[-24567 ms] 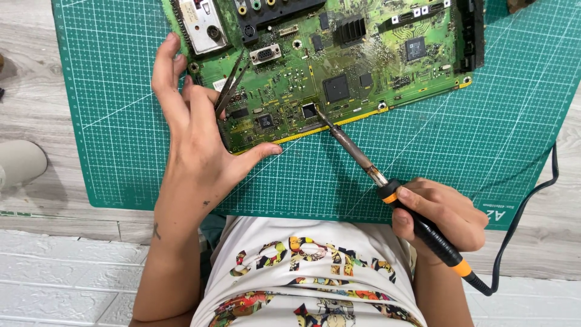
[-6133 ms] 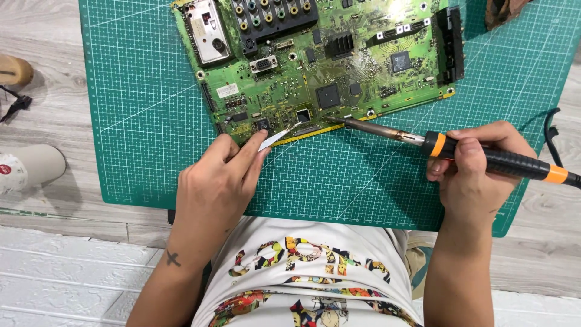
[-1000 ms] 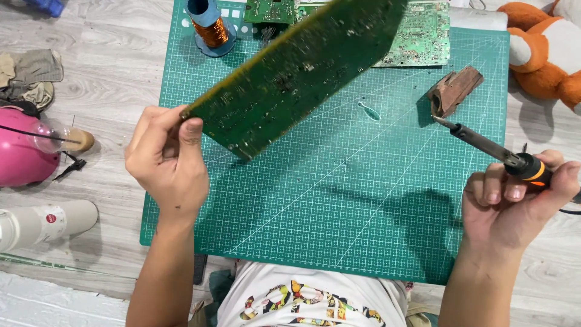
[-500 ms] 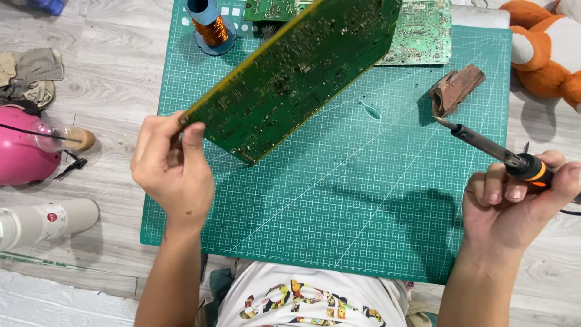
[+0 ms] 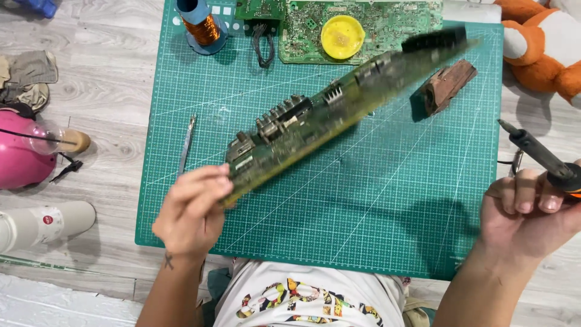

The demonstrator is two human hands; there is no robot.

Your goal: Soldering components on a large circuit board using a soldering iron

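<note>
The step in hand looks like turning the green circuit board over in mid-air rather than soldering on it. The left hand is clamped on the board's near-left corner, fingers curled over the top edge, and holds it up off the green cutting mat, tilted almost edge-on to the camera so that its connectors and heat sinks stand out along the upper edge. The board's long axis runs on a diagonal, from the grip at about 8 o'clock up towards 2 o'clock, where its blurred far end points at the brown block lying on the mat. The right hand, at 4 o'clock from the board and well apart from it, is closed around the handle of the soldering iron, whose tip points up and left towards 10 o'clock, clear of everything. As a judgement, the next move calls for bringing the board flat onto the bare middle of the mat with the wanted face up, and for keeping the hot tip away meanwhile. Tweezers lie on the mat just at 11 o'clock from the left hand; a spool of copper wire, a second board with a yellow round tin on it sit along the mat's far edge at 12 o'clock.
</note>
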